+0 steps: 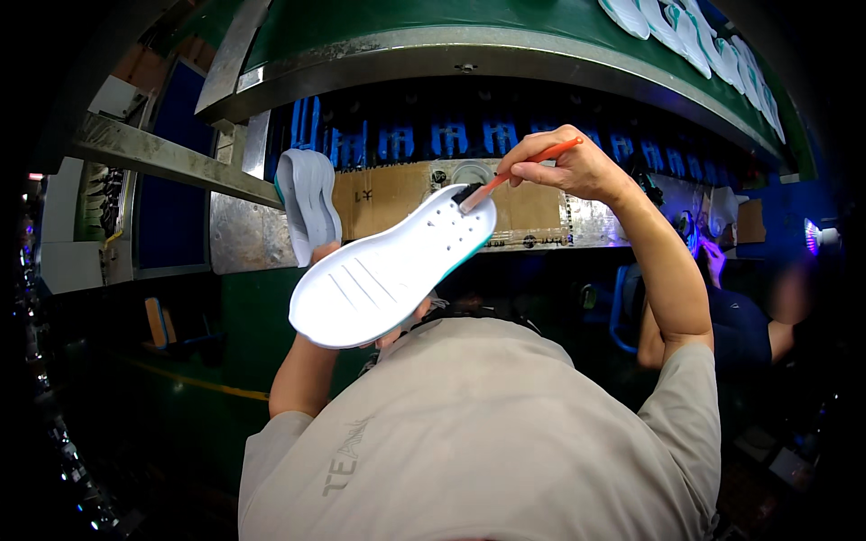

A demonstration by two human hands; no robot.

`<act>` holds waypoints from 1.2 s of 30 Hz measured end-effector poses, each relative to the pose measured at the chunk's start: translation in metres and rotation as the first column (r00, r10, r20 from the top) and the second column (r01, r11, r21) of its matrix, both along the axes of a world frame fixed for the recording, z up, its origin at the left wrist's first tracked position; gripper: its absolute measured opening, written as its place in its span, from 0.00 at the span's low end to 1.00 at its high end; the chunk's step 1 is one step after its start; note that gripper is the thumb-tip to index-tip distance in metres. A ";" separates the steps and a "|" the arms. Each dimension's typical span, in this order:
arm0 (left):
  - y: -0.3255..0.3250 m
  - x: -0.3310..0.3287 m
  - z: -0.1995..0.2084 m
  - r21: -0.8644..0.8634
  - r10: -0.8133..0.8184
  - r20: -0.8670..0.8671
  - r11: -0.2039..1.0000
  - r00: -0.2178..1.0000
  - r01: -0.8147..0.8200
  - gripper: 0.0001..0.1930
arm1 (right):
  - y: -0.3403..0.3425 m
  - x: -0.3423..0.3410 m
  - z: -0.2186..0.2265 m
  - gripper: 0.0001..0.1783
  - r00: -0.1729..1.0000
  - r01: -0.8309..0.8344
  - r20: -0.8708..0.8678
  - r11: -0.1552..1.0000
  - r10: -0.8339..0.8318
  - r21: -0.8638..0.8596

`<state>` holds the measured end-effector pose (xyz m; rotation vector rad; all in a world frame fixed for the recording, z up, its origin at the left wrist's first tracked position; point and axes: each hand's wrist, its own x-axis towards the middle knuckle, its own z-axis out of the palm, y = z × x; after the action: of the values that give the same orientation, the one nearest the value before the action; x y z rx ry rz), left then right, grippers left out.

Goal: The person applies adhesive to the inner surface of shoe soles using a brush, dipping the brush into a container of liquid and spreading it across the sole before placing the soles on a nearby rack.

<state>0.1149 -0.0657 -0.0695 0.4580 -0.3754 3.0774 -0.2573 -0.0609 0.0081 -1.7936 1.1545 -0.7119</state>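
Observation:
A white shoe sole (388, 270) with a green edge lies tilted across my left hand (327, 251). That hand grips it from beneath and along its sides, most of the palm hidden under it. Several slanted grooves mark the sole's nearer, broader end; small dark holes dot the far end. My right hand (568, 167) pinches a brush (534, 160) by its orange handle. The pale, flat brush head and a dark patch, perhaps its bristles, meet the sole's far tip. Just beyond that tip, a round container (471, 171) is partly covered by the sole.
More soles (308, 198) stand on edge at the left of the metal bench (244, 234). Cardboard (388, 198) covers its middle. A green belt with a metal rail (465, 54) runs above, carrying several soles (704, 45). At right, another person's hand (713, 261) glows purple.

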 end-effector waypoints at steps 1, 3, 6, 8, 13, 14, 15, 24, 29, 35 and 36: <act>-0.001 0.004 0.003 -0.019 0.056 0.055 0.998 0.997 -0.055 0.54 | 0.002 -0.002 -0.003 0.08 0.999 0.046 -0.020 0.999 -0.046 -0.006; -0.001 0.009 0.001 -0.038 0.059 0.045 0.998 0.997 -0.058 0.54 | 0.007 0.000 -0.006 0.08 0.995 0.091 -0.043 0.996 -0.091 -0.013; 0.004 0.012 0.020 -0.298 0.253 0.265 0.939 0.931 -0.170 0.58 | 0.019 0.011 -0.016 0.09 0.971 0.238 -0.013 0.966 -0.238 0.101; 0.006 0.003 0.038 -0.589 0.449 0.355 0.789 0.820 -0.177 0.62 | 0.030 0.017 -0.020 0.10 0.951 0.292 0.052 0.942 -0.304 0.165; 0.003 -0.001 0.033 -0.932 0.684 0.216 0.357 0.697 -0.061 0.69 | 0.047 0.026 -0.019 0.11 0.909 0.311 0.192 0.910 -0.369 0.273; 0.002 -0.001 0.032 -0.958 0.687 0.192 0.286 0.700 -0.018 0.69 | 0.049 0.026 -0.017 0.11 0.902 0.320 0.195 0.900 -0.385 0.295; 0.001 0.000 0.031 -0.977 0.689 0.168 0.213 0.705 0.024 0.69 | 0.050 0.026 -0.015 0.11 0.895 0.329 0.198 0.890 -0.401 0.317; -0.010 0.004 0.029 -0.995 0.702 0.096 0.059 0.706 0.077 0.65 | 0.042 0.012 -0.021 0.11 0.850 0.414 0.295 0.900 -0.436 0.135; 0.003 0.006 0.009 -0.848 0.623 0.369 0.530 0.690 -0.025 0.51 | 0.057 0.004 -0.028 0.13 0.804 0.413 0.365 0.882 -0.470 0.227; -0.020 -0.035 -0.002 -0.491 0.369 0.363 0.856 0.856 -0.161 0.43 | 0.118 -0.032 -0.087 0.14 0.404 0.667 0.592 0.667 -0.698 0.331; -0.035 -0.045 0.016 -0.499 0.376 0.254 0.840 0.891 -0.212 0.44 | 0.128 -0.034 -0.093 0.15 0.303 0.704 0.625 0.611 -0.719 0.361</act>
<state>0.0701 -0.1004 -0.0535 -0.0508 0.4849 3.3789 -0.2913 0.0674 -0.0850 -0.6550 1.3191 -1.7591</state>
